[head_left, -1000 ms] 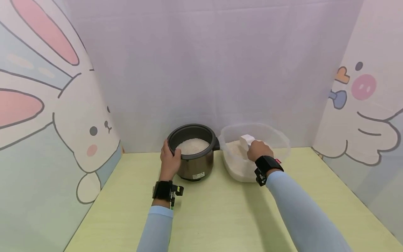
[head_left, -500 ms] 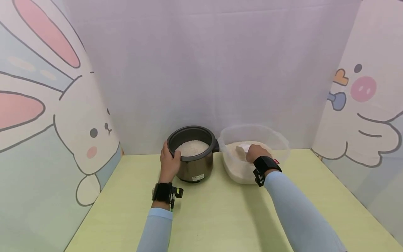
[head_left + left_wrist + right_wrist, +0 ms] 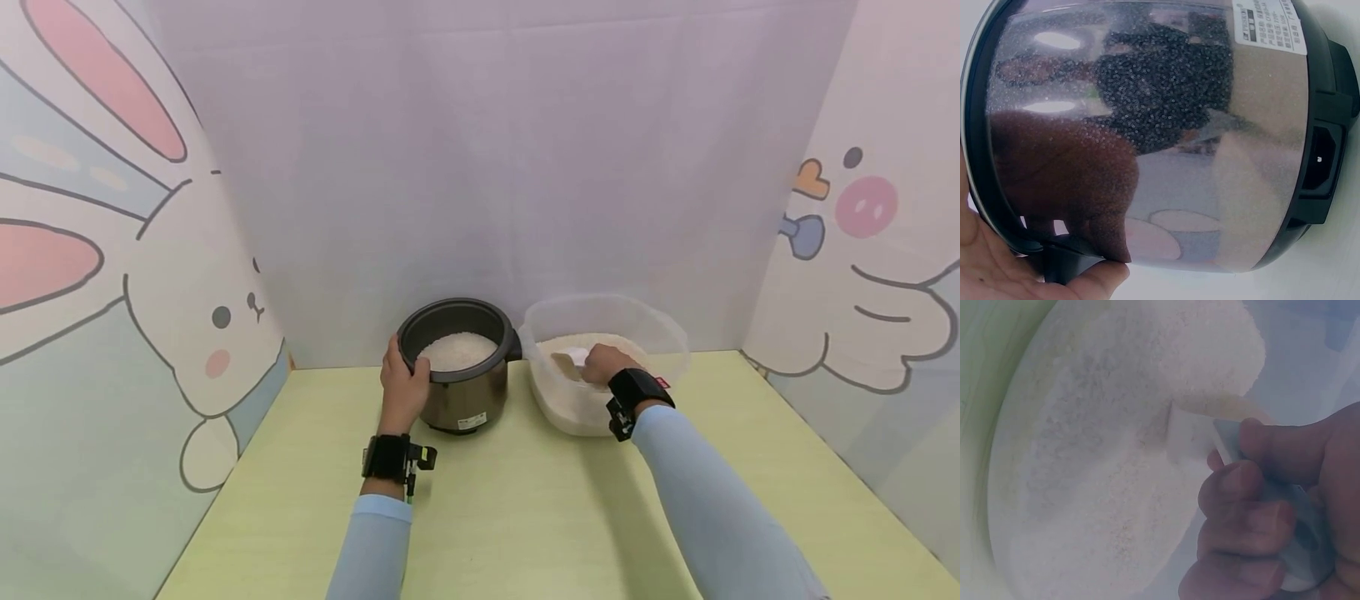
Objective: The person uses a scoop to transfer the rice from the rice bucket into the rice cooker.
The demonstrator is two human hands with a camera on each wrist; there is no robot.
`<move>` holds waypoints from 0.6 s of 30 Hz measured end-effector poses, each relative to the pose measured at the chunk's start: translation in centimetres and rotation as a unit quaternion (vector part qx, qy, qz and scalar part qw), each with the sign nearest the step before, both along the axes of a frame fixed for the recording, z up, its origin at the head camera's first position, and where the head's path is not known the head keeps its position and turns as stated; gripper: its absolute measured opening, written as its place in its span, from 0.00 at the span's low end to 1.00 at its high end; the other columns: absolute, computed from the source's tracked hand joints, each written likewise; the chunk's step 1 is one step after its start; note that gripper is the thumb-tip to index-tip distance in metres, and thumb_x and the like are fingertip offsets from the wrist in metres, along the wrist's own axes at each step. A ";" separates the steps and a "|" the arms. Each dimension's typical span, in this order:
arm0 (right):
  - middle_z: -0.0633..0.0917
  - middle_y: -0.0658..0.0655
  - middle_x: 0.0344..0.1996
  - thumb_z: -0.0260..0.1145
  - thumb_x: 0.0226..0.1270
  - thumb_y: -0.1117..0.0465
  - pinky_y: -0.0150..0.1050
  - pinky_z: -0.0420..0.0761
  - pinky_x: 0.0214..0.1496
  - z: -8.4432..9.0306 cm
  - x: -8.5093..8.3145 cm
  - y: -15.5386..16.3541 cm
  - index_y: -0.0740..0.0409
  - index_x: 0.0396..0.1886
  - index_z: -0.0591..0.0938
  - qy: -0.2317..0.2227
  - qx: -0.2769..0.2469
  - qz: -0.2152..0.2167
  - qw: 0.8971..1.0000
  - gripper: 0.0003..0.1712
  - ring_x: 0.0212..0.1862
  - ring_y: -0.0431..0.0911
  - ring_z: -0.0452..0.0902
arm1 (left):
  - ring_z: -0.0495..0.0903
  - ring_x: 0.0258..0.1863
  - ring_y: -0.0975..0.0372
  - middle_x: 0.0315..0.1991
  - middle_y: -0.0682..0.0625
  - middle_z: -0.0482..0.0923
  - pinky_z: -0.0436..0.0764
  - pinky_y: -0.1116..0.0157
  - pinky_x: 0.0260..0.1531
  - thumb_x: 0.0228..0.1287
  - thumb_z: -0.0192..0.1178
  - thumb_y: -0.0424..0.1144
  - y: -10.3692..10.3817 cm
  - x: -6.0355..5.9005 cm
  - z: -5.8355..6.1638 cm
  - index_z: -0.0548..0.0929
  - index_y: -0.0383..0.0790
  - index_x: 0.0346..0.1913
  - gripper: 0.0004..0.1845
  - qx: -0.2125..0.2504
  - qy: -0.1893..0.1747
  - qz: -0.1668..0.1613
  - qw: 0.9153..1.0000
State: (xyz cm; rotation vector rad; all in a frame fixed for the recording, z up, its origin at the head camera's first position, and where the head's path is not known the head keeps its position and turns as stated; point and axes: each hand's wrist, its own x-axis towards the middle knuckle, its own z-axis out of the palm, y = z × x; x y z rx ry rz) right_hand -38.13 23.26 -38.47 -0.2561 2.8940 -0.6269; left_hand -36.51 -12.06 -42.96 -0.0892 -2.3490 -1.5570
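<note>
My left hand [image 3: 405, 387] grips the left side handle of a dark brown rice cooker [image 3: 459, 404], its thumb near the rim. White rice [image 3: 459, 352] lies in the cooker's black inner pot. In the left wrist view, the thumb and fingers close round the black handle [image 3: 1063, 259], which they partly hide. My right hand [image 3: 609, 365] holds a white scoop [image 3: 574, 357] inside a clear plastic tub [image 3: 660, 329] of rice. The right wrist view shows curled fingers round the scoop's handle [image 3: 1300, 534], while its bowl sits partly sunk in the rice [image 3: 1085, 462].
Cooker and tub stand side by side on a pale yellow-green table [image 3: 495, 517]. A lilac cloth backdrop [image 3: 480, 167] rises close behind them. Side panels printed with a rabbit [image 3: 187, 308] and a white cartoon animal [image 3: 885, 308] border the table left and right.
The scoop has gone from raised above the tub's rice down into it, then shifted slightly left, with the right hand lowering. My left hand keeps its hold on the cooker.
</note>
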 end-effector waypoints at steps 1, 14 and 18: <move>0.55 0.45 0.13 0.53 0.76 0.60 0.36 0.57 0.27 0.0 0.0 0.0 0.48 0.10 0.60 0.003 -0.004 0.009 1.000 0.29 0.19 0.39 0.48 | 0.43 0.80 0.44 0.82 0.39 0.43 0.55 0.41 0.74 0.75 0.45 0.47 0.0 0.0 0.0 0.43 0.42 0.83 0.40 0.000 0.000 0.000 1.000; 0.86 0.61 0.31 0.59 0.74 0.58 0.44 0.79 0.47 -0.3 -1.1 1.0 0.65 0.31 0.90 -0.029 -0.028 0.066 0.997 0.19 0.34 0.49 0.80 | 0.43 0.80 0.44 0.82 0.39 0.43 0.55 0.41 0.74 0.74 0.44 0.47 -0.1 0.1 0.0 0.42 0.43 0.83 0.41 0.000 -0.003 -0.001 1.000; 0.79 0.73 0.61 0.57 0.77 0.56 0.56 0.77 0.63 0.0 -0.9 1.0 0.71 0.54 0.86 -0.048 -0.027 0.071 0.996 0.23 0.62 0.66 0.76 | 0.43 0.80 0.44 0.82 0.39 0.44 0.55 0.41 0.74 0.73 0.45 0.47 0.0 0.0 0.1 0.43 0.43 0.83 0.41 -0.001 -0.002 0.001 1.000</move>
